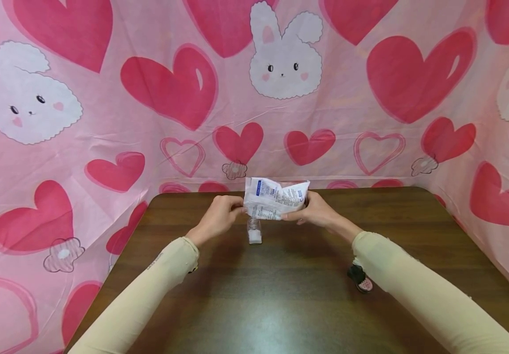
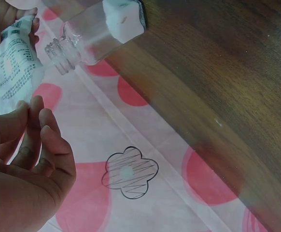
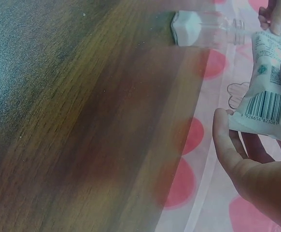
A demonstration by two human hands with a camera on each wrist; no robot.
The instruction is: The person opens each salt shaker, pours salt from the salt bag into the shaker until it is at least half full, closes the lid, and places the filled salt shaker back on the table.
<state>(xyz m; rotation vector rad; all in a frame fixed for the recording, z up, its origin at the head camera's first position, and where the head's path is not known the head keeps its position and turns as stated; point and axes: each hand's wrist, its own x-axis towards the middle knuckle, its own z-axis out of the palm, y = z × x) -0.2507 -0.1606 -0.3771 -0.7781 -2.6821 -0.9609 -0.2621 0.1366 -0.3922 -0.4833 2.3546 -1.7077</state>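
A white printed packet [image 1: 276, 199] is held tilted between both hands above a small clear bottle [image 1: 254, 235]. My left hand [image 1: 219, 216] pinches the packet's left end between thumb and forefinger. At the other end, my right hand [image 1: 320, 212] grips it with the thumb in front and fingers behind. In the left wrist view, a lower corner of the packet [image 2: 17, 65] lies right at the bottle's threaded mouth, with a pale streak between them. White stuff [image 2: 123, 20] fills the bottom of the upright, uncapped bottle. A barcode shows on the packet [image 3: 266, 104] in the right wrist view.
The bottle stands on a dark brown wooden table [image 1: 263, 290]. A small black and pink object [image 1: 360, 279] lies near the right sleeve, partly hidden by it. Pink cloth [image 1: 281, 113] with hearts and rabbits hangs behind the table and along both sides.
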